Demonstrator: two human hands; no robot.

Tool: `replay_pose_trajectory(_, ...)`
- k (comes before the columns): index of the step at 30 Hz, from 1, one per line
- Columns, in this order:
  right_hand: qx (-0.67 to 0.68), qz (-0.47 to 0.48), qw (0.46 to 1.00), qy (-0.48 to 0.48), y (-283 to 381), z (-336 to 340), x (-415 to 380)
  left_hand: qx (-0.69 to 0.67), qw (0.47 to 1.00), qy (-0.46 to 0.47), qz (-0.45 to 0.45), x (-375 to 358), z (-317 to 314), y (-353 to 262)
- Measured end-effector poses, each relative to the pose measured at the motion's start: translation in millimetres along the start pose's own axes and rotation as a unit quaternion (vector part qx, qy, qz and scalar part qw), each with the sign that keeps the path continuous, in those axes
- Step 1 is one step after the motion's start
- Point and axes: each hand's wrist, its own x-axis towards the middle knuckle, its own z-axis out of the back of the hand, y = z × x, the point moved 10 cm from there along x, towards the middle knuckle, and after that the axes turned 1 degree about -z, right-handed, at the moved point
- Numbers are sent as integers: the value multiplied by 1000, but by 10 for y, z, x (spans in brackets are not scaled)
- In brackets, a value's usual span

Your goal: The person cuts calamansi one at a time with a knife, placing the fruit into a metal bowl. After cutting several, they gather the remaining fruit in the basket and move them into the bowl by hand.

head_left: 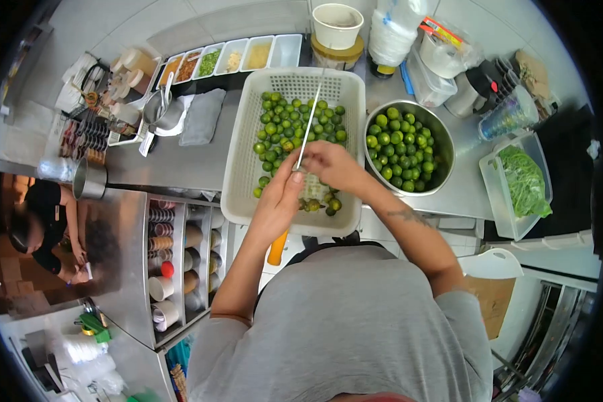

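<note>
My left hand (280, 194) is closed around a long knife whose thin blade (309, 127) points away from me over a white perforated basket (238, 167). Below that hand the knife's orange handle (278, 248) sticks out. My right hand (333, 164) is beside the blade, fingers curled in a pinch; what they hold is hidden. Small green limes (295, 124) are spread over the basket's floor, with a few yellowish ones (315, 203) at the near end. To the right stands a steel bowl (449, 161) heaped with green limes (402, 151).
Behind the basket are white trays of chopped ingredients (231, 57) and a white tub (338, 27). A clear bin of leafy greens (524, 181) sits at right. A grey cloth (203, 117) and metal pot (89, 179) lie left. Another person (47, 224) is at far left.
</note>
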Motion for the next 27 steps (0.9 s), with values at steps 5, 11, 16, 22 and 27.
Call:
replay_pose_trajectory(5, 439, -1, 898, -32, 43, 354, -398, -74, 997, 20, 10, -64, -15, -38)
replay_pose_trajectory(11, 423, 61, 901, -69, 138, 458, -485, -122, 986, 114, -8, -65, -357, -373)
replay_pose_trajectory(16, 398, 84, 910, -79, 28, 480, -483, -89, 986, 138, 24, 25, -438, -331)
replay_pose_trajectory(22, 371, 48, 925, -57, 101, 458, -501, -47, 992, 115, 7, 67, -349, -186)
replay_pose_trajectory(27, 272, 55, 958, -71, 138, 509, -499, -33, 992, 121, -4, 27, -381, -240)
